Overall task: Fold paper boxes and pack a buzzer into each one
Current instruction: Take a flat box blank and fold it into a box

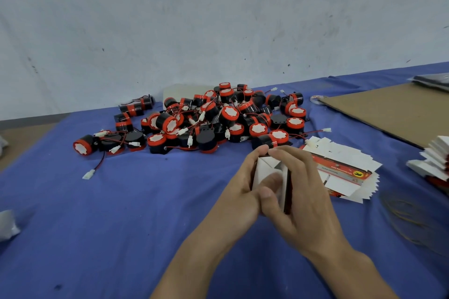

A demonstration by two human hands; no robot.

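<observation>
Blue cloth: it covered the desk (121, 201) through the middle and lower frame and carried all of the work
Paper box: one paper box (264, 170) was held up off the desk just right of centre, its white inside towards the camera and a dark printed side along its right edge; the flaps at its top were partly folded in, so it looked half formed
Left hand: the left hand (239, 189) gripped the box's left side, curled round the far top corner
Right hand: the right hand (306, 201) gripped the right side, its fingers (289, 155) curled over the top to meet the left hand's, thumb pressed on the white panel
Buzzers: a loose heap of buzzers (218, 116), red and black with trailing wires, lay at the centre of the frame just behind the hands; none showed inside the box
Flat blanks: a fanned pile of flat blanks (345, 170) lay just right of the hands, and a further stack (435, 160) sat at the right edge
Done: no closed, packed box was visible anywhere
Left: by these signs the job was near its start; this box needed its end shut, a buzzer put in and the lid tucked, then the same for the rest of the heap
Cardboard: a brown cardboard sheet (388, 109) lay at the upper right
</observation>
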